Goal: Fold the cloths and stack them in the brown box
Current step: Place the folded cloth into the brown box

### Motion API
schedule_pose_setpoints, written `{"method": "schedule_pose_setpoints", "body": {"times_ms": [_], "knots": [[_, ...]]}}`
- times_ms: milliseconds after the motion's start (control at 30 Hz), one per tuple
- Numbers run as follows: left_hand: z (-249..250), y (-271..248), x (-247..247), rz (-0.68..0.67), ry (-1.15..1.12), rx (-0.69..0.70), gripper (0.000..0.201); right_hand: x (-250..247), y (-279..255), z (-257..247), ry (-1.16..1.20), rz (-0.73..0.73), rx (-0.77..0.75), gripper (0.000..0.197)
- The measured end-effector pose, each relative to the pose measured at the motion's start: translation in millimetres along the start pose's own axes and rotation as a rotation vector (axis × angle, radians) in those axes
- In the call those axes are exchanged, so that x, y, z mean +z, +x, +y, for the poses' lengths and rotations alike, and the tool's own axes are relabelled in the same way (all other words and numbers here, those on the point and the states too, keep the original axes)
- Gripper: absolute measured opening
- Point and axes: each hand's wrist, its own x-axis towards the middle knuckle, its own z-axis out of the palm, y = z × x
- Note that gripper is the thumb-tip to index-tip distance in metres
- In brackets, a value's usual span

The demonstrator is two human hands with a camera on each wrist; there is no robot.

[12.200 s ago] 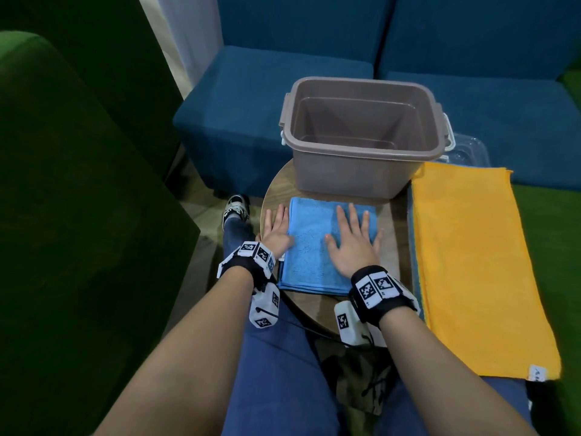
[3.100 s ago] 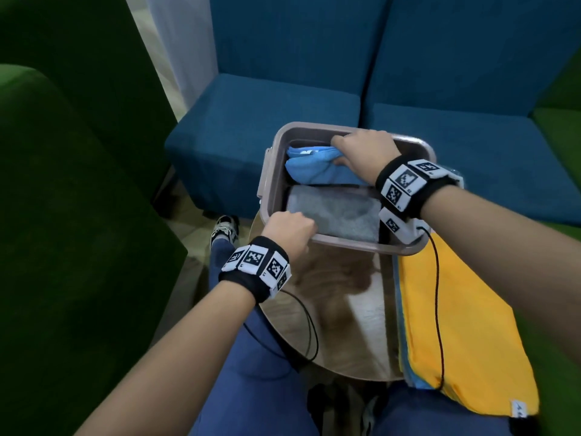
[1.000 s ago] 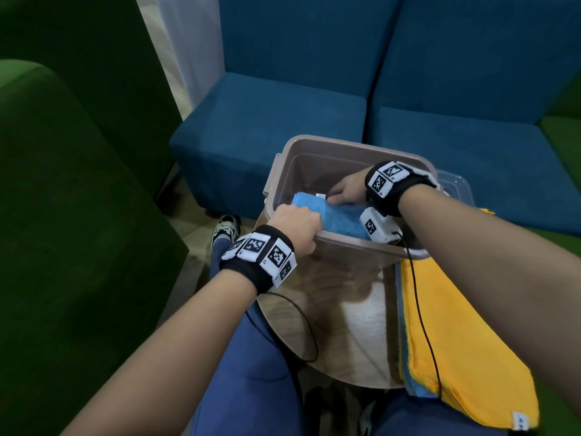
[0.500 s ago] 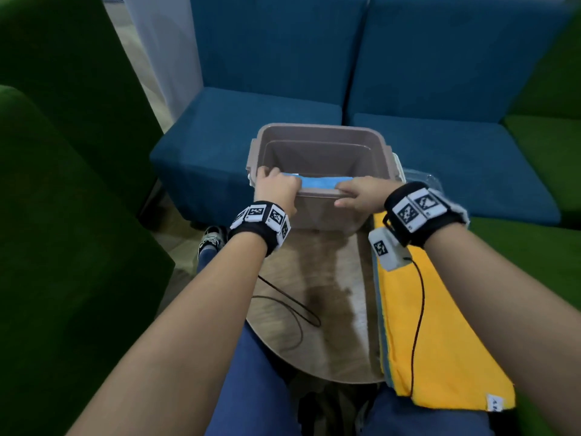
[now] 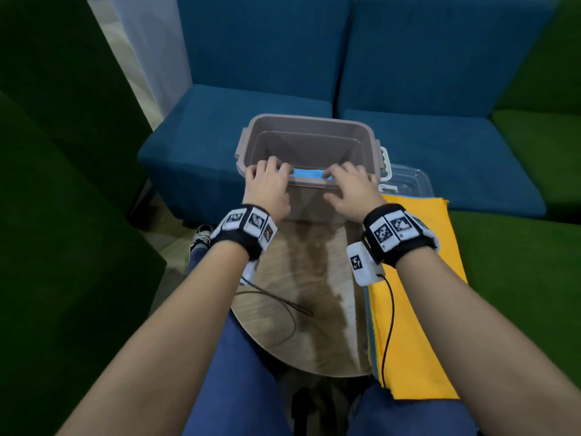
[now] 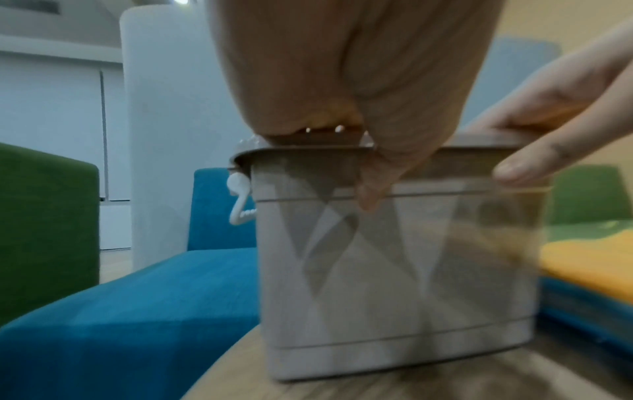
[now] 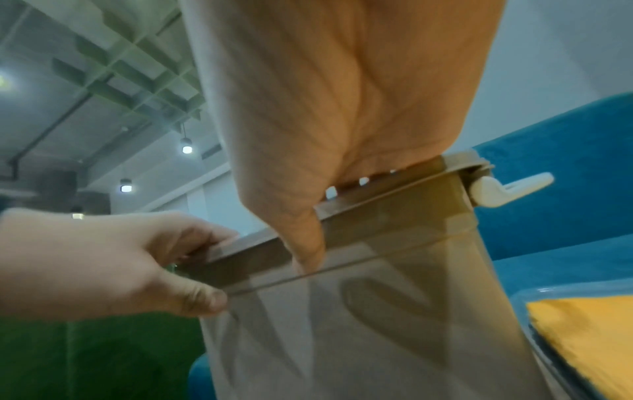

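Gripping the near rim of the box [image 5: 309, 143] with both hands, left hand [image 5: 267, 184] and right hand [image 5: 352, 188], thumbs outside, fingers hooked inside, I steady it; blue cloth [image 5: 306, 173] lies inside, yellow cloth [image 5: 412, 297] waits at 4 o'clock.

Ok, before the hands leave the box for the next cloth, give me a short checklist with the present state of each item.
1. Folded blue cloth inside the brown box: ok, its edge shows just behind the near rim.
2. Lying flat on the stack: cannot tell, the rim hides most of it.
3. Left hand free of cloth: ok, fingers hook the rim, thumb on the outer wall.
4. Right hand free of cloth: ok, same grip on the rim.
5. Box seated on the wooden table: ok, base flat in the left wrist view.
6. Next cloth within reach: ok, the yellow cloth lies unfolded beside the right arm.
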Motion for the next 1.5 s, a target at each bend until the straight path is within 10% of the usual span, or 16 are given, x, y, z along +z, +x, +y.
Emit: {"method": "schedule_pose_setpoints", "body": {"times_ms": [133,267,400,533,733,1067,1167,1300,1500], "knots": [[15,-56,13,0.17,-0.174,0.105,0.046,1,-42,26,0.244,0.367,0.059,0.021],[24,-84,45,-0.206,-0.307,0.119,0.032,27,-73,72,0.216,0.057,0.335,0.008],[70,-86,66,-0.306,-0.484,0.119,0.024,55,-93,96,0.266,-0.205,0.432,0.017],[121,-83,83,-0.319,-0.63,0.034,0.013,71,-100,104,0.333,-0.132,0.396,0.02],[160,-90,103,-0.442,-0.71,-0.291,0.062,80,-94,108,0.315,-0.162,0.401,0.022],[171,-80,93,-0.491,-0.555,-0.332,0.022,78,-94,105,0.297,-0.18,0.42,0.023],[175,-80,87,-0.414,-0.578,-0.271,0.018,68,-94,97,0.212,-0.173,0.407,0.017],[170,-80,71,-0.273,-0.772,-0.17,0.019,44,-93,84,0.022,-0.089,0.167,0.057],[153,-78,45,-0.097,-0.988,-0.051,0.025,7,-93,88,-0.165,-0.066,0.033,0.028]]}}
